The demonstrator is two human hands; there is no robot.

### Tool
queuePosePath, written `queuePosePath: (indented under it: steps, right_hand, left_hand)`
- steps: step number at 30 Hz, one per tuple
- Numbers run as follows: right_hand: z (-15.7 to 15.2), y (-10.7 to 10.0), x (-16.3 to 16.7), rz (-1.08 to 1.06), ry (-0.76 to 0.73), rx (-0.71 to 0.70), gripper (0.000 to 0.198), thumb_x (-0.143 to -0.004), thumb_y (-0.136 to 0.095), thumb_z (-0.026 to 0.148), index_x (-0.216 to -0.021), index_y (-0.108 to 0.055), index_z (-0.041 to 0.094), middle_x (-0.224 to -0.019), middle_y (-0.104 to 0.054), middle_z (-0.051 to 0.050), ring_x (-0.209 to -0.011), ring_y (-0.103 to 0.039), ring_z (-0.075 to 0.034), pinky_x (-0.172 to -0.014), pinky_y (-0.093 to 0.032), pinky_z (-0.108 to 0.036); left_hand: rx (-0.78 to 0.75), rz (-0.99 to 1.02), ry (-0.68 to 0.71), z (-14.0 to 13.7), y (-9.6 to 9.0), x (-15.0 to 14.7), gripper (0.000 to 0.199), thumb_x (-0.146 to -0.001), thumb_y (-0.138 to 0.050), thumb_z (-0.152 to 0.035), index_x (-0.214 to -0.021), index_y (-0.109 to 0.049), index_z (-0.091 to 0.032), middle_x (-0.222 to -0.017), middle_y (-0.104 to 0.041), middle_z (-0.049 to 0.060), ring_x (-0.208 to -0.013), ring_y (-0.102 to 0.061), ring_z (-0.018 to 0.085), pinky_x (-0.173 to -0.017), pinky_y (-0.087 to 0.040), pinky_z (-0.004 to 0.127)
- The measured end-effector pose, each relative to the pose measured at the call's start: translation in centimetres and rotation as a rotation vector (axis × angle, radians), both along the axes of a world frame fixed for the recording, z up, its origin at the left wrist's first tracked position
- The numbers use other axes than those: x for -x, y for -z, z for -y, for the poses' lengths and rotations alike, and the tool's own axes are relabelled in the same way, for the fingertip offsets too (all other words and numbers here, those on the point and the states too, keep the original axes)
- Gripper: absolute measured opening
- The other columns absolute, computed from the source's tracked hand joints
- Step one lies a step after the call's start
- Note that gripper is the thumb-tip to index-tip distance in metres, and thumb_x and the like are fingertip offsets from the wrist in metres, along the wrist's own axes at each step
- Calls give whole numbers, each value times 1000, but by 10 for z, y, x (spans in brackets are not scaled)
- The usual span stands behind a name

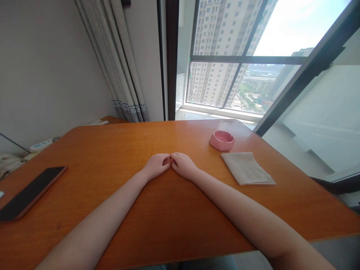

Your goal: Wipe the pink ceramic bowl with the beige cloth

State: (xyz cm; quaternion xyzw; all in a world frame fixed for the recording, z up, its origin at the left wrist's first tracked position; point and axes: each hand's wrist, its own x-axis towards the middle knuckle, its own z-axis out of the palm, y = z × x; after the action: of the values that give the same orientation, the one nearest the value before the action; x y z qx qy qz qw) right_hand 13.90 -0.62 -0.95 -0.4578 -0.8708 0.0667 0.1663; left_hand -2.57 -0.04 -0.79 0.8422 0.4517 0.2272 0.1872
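Observation:
My left hand (157,165) rests on the wooden table (112,150), its fingers curled in. Against its fingertips lies my right hand (183,165), curled as well, so the two meet near the middle of the tabletop. I see no object in either hand, though the undersides of the fingers are hidden. To the right of my right hand is a folded beige cloth (247,168). Just behind that cloth stands a pink bowl (222,140) with an angular outer wall.
A dark, flat phone-shaped slab (32,193) with a reddish-brown edge lies at the left. Beyond the table's far edge hang grey curtains (120,75), beside a dark-framed window (216,59). A white power strip (42,145) sits past the left edge.

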Motion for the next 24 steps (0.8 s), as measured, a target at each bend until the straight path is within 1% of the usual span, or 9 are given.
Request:
queuePosePath:
  steps: [6,11,15,17,18,20,22,24]
  right_hand:
    - [-1,0,2,10,15,14,19,-85,-40,16,-93,-57,17,-91,-64,-7,-87,-57,-17,-81,-40,-27]
    - [0,-1,-1,6,-5,-8,17,-85,-41,15,-92,-57,17,-90,-63,-6,-86,-57,-17,-79,-40,-26]
    - [4,-4,-3,24,-41,24,20,-86,-39,15,-94,-58,16,-91,-61,-7,-88,-55,-17,-82,-40,-27]
    - [3,-8,-9,49,-17,25,22,-87,-39,16,-97,-59,17,-94,-60,-9,-91,-55,-19,-84,-40,-29]
    - [1,-10,-14,47,27,-1,24,-86,-39,16,-101,-59,17,-100,-60,-10,-95,-54,-20,-87,-40,-31]
    - [-5,-14,-29,4,176,-96,34,-85,-40,16,-116,-54,17,-119,-53,-14,-109,-49,-24,-94,-37,-36]
    - [-13,-18,-52,-47,365,-183,50,-83,-42,17,-133,-40,15,-139,-37,-15,-124,-37,-28,-102,-31,-41]
    - [-20,-22,-79,-25,562,-211,61,-81,-47,20,-139,-31,15,-148,-23,-17,-133,-24,-33,-105,-24,-51]
  left_hand:
    - [-3,13,-8,-1,1,0,26,-81,-43,-36,-61,-40,-20,-60,-50,0,-57,-43,14,-55,-27,27]
    - [-11,3,-13,-1,2,0,24,-80,-45,-33,-61,-40,-20,-60,-50,-1,-57,-43,14,-54,-26,27]
    - [2,12,0,0,-1,2,25,-80,-46,-34,-61,-41,-19,-60,-50,-1,-58,-43,13,-55,-27,26]
    - [29,31,6,0,-2,3,25,-80,-47,-35,-62,-41,-19,-61,-49,-2,-58,-42,13,-55,-27,26]
    - [46,47,5,0,-3,5,25,-80,-47,-36,-63,-42,-19,-61,-48,-2,-58,-42,13,-55,-28,26]
    - [79,90,-8,-1,-3,6,26,-80,-47,-38,-63,-42,-19,-60,-46,-3,-57,-40,12,-55,-28,25]
    - [102,131,-25,-3,-2,8,28,-81,-47,-39,-63,-41,-18,-59,-43,-4,-57,-38,11,-55,-28,25]
    - [109,148,-33,-3,-1,8,28,-81,-47,-40,-63,-41,-18,-59,-42,-4,-57,-37,11,-55,-28,25]
